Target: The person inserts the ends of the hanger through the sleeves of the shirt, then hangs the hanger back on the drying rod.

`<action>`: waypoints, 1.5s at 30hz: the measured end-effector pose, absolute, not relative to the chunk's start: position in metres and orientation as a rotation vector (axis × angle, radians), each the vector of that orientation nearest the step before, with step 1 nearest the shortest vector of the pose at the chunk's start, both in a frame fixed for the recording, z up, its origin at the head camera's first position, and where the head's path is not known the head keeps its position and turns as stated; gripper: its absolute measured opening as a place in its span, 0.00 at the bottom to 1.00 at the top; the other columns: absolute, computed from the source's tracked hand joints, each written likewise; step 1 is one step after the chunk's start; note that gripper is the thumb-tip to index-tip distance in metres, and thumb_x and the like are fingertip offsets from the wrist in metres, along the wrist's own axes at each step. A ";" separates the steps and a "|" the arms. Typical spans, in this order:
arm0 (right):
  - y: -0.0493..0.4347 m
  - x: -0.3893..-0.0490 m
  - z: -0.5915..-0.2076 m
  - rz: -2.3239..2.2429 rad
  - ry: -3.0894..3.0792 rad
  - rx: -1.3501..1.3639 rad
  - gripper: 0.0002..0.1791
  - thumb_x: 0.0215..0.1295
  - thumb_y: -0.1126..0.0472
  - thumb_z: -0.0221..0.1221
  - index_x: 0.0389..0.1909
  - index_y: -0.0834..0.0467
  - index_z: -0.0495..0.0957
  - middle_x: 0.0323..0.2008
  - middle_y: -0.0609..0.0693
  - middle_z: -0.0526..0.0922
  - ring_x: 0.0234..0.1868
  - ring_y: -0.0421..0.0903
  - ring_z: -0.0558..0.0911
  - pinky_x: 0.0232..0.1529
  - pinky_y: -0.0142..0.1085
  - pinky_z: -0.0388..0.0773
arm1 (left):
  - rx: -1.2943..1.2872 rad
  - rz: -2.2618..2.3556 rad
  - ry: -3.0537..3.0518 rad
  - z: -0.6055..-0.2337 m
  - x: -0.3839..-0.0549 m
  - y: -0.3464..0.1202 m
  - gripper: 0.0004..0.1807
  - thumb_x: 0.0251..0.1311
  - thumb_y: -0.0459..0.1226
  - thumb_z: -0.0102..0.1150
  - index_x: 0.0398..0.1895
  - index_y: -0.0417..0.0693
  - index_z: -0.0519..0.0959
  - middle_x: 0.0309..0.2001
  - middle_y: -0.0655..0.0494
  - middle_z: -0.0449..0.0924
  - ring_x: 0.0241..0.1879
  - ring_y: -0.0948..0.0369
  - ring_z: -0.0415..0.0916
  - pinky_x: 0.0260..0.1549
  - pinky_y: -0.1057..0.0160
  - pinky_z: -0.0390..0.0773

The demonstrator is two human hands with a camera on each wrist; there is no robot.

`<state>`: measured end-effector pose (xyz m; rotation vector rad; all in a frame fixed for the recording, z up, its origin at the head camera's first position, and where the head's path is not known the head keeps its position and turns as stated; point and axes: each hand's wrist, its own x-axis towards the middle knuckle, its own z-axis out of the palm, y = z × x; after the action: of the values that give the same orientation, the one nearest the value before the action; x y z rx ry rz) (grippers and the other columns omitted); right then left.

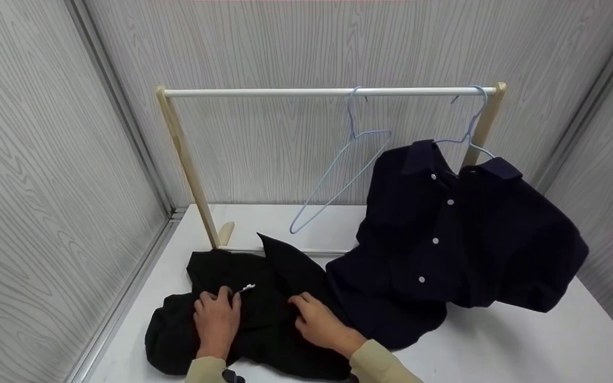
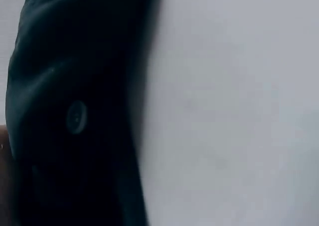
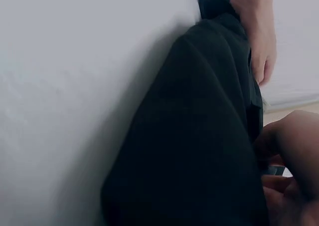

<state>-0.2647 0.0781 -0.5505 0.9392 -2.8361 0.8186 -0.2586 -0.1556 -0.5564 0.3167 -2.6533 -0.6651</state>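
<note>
A black buttoned shirt [image 1: 258,319] lies rumpled on the table, with a small white tag [image 1: 247,288] on it. My left hand [image 1: 217,322] rests on its left part, fingers spread on the cloth beside the tag. To the right, my right hand [image 1: 320,322] pinches a fold of the same shirt between thumb and fingers. One dark button [image 2: 77,117] shows close up in the left wrist view, where most of the left hand is hidden. In the right wrist view, curled fingers [image 3: 294,151] meet the cloth edge.
Behind the shirt stands a clothes rack with a white rail [image 1: 264,92] and wooden posts. An empty blue hanger [image 1: 321,178] hangs from it. A navy shirt [image 1: 445,229] on another hanger drapes down at the right, its lower part lying against the black shirt.
</note>
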 end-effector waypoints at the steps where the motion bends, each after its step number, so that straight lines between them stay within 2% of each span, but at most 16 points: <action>1: 0.078 -0.266 -0.551 0.866 -2.827 0.934 0.21 0.64 0.69 0.56 0.58 0.60 0.74 0.52 0.52 0.78 0.54 0.47 0.80 0.54 0.38 0.79 | 0.327 -0.681 -2.663 -0.555 -0.259 -0.157 0.14 0.70 0.46 0.54 0.40 0.43 0.76 0.40 0.38 0.70 0.39 0.44 0.67 0.36 0.46 0.70; 5: 0.082 -0.270 -0.552 1.030 -2.787 0.900 0.16 0.66 0.69 0.54 0.54 0.60 0.77 0.51 0.52 0.82 0.54 0.46 0.81 0.54 0.38 0.79 | 0.320 -0.729 -2.690 -0.548 -0.260 -0.164 0.20 0.73 0.47 0.50 0.28 0.42 0.76 0.32 0.42 0.73 0.35 0.45 0.70 0.36 0.47 0.71; 7: 0.085 -0.271 -0.552 1.119 -2.754 0.869 0.13 0.69 0.67 0.54 0.52 0.59 0.79 0.50 0.51 0.83 0.52 0.44 0.82 0.53 0.38 0.79 | 0.284 -0.760 -2.676 -0.545 -0.259 -0.167 0.22 0.72 0.46 0.51 0.22 0.42 0.77 0.27 0.45 0.74 0.31 0.48 0.71 0.36 0.48 0.73; 10: 0.092 -0.271 -0.551 1.251 -2.676 0.822 0.10 0.73 0.63 0.53 0.47 0.56 0.82 0.45 0.48 0.86 0.45 0.39 0.82 0.48 0.35 0.80 | 0.241 -0.810 -2.641 -0.542 -0.258 -0.170 0.20 0.68 0.43 0.59 0.17 0.44 0.76 0.23 0.50 0.73 0.27 0.53 0.72 0.35 0.51 0.74; 13: 0.100 -0.273 -0.549 1.343 -2.578 0.774 0.10 0.75 0.60 0.53 0.41 0.54 0.84 0.39 0.45 0.87 0.37 0.36 0.80 0.43 0.32 0.79 | 0.230 -0.867 -2.608 -0.537 -0.257 -0.170 0.17 0.61 0.39 0.66 0.17 0.46 0.74 0.23 0.52 0.72 0.26 0.57 0.71 0.31 0.54 0.74; 16: 0.106 -0.275 -0.544 1.407 -2.501 0.710 0.12 0.75 0.57 0.54 0.36 0.53 0.84 0.31 0.43 0.85 0.31 0.33 0.78 0.37 0.29 0.77 | 0.191 -0.909 -2.582 -0.529 -0.257 -0.169 0.14 0.56 0.33 0.67 0.21 0.45 0.71 0.24 0.51 0.72 0.26 0.56 0.73 0.30 0.55 0.74; 21: 0.116 -0.277 -0.535 1.535 -2.444 0.571 0.12 0.70 0.53 0.60 0.27 0.52 0.82 0.21 0.44 0.81 0.21 0.33 0.77 0.26 0.29 0.77 | 0.106 -0.973 -2.516 -0.514 -0.259 -0.159 0.11 0.52 0.26 0.63 0.34 0.42 0.71 0.30 0.47 0.75 0.31 0.52 0.74 0.33 0.53 0.74; 24: 0.122 -0.277 -0.530 1.567 -2.421 0.527 0.10 0.67 0.56 0.63 0.27 0.54 0.82 0.22 0.47 0.82 0.21 0.35 0.79 0.25 0.31 0.79 | 0.061 -0.991 -2.448 -0.506 -0.261 -0.152 0.16 0.51 0.24 0.61 0.44 0.38 0.73 0.33 0.45 0.75 0.33 0.51 0.73 0.36 0.52 0.75; 28: 0.132 -0.278 -0.527 1.497 -2.401 0.493 0.02 0.63 0.63 0.64 0.32 0.55 0.80 0.28 0.46 0.83 0.27 0.36 0.79 0.32 0.30 0.78 | 0.011 -0.991 -2.392 -0.496 -0.262 -0.144 0.25 0.51 0.23 0.60 0.56 0.33 0.74 0.33 0.44 0.74 0.33 0.52 0.71 0.38 0.52 0.74; 31: 0.139 -0.278 -0.523 1.472 -2.384 0.454 0.07 0.60 0.68 0.63 0.37 0.55 0.79 0.30 0.47 0.81 0.31 0.37 0.78 0.36 0.30 0.75 | -0.016 -1.007 -2.383 -0.488 -0.261 -0.138 0.24 0.52 0.23 0.60 0.56 0.33 0.77 0.34 0.45 0.73 0.34 0.54 0.70 0.38 0.54 0.74; 34: 0.145 -0.276 -0.517 1.512 -2.358 0.423 0.12 0.58 0.72 0.61 0.42 0.55 0.78 0.31 0.49 0.78 0.32 0.39 0.76 0.37 0.31 0.74 | -0.038 -1.027 -2.387 -0.483 -0.260 -0.133 0.21 0.52 0.22 0.59 0.52 0.37 0.81 0.34 0.47 0.72 0.34 0.56 0.69 0.38 0.56 0.73; 38: 0.151 -0.275 -0.507 1.556 -2.308 0.406 0.19 0.55 0.76 0.57 0.46 0.56 0.77 0.31 0.50 0.74 0.33 0.41 0.73 0.38 0.30 0.70 | -0.047 -1.075 -2.407 -0.478 -0.258 -0.128 0.21 0.51 0.22 0.58 0.51 0.39 0.82 0.33 0.49 0.72 0.34 0.57 0.69 0.40 0.57 0.73; 42: 0.160 -0.275 -0.503 1.567 -2.236 0.407 0.23 0.49 0.79 0.56 0.44 0.55 0.78 0.28 0.52 0.72 0.33 0.43 0.71 0.37 0.30 0.67 | -0.042 -1.122 -2.454 -0.476 -0.257 -0.123 0.26 0.50 0.22 0.56 0.56 0.37 0.78 0.36 0.47 0.73 0.37 0.54 0.71 0.44 0.54 0.74; 45: 0.163 -0.272 -0.506 1.553 -2.242 0.411 0.24 0.47 0.81 0.55 0.42 0.54 0.79 0.28 0.53 0.71 0.32 0.43 0.71 0.36 0.30 0.67 | -0.019 -1.160 -2.549 -0.480 -0.252 -0.121 0.32 0.51 0.22 0.53 0.65 0.35 0.72 0.48 0.40 0.72 0.47 0.49 0.73 0.51 0.52 0.74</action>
<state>-0.2722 0.1635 -0.5063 0.4109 -2.2419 1.5532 -0.2519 -0.1214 -0.4801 -0.0194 -2.5489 -1.1595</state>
